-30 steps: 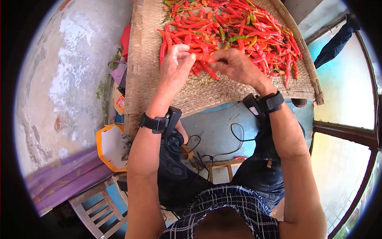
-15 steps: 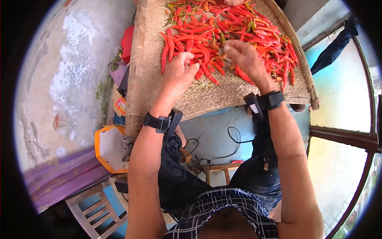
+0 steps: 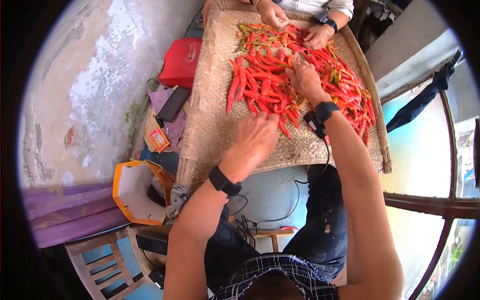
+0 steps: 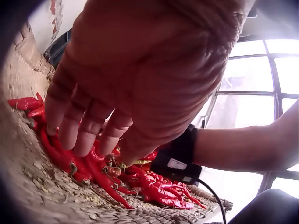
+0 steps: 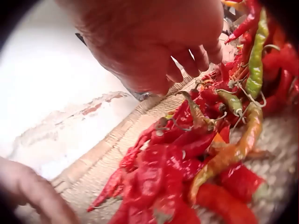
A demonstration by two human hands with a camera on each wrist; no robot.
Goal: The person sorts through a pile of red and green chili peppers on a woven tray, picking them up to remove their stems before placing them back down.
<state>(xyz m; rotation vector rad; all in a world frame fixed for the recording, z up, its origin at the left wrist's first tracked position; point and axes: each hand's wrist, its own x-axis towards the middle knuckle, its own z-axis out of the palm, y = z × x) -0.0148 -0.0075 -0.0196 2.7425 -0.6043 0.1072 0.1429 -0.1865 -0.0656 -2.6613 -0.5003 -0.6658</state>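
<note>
Red chili peppers point(image 3: 267, 82), mixed with some green and orange ones, lie heaped on a woven tray point(image 3: 212, 110). At the near edge of the heap my left hand point(image 3: 254, 137) is palm down, and in the left wrist view its slightly bent fingers point(image 4: 84, 133) reach down onto the red chilies, gaps showing between them. My right hand point(image 3: 306, 82) reaches over the middle of the heap. Its fingers point(image 5: 187, 63) point down at the chilies in the right wrist view, with nothing seen between them. A green chili point(image 5: 256, 65) lies close by.
Across the tray another person's hands point(image 3: 272, 14) work at the heap's far side. A red bag point(image 3: 181, 62) and a dark case point(image 3: 173, 104) lie left of the tray. An orange-rimmed box point(image 3: 140, 192) stands below. Cables point(image 3: 245, 225) run on the floor.
The red chili between my hands is no longer held. My left hand has turned palm down; the right has moved farther over the heap. The view has shifted, showing the other person's hands.
</note>
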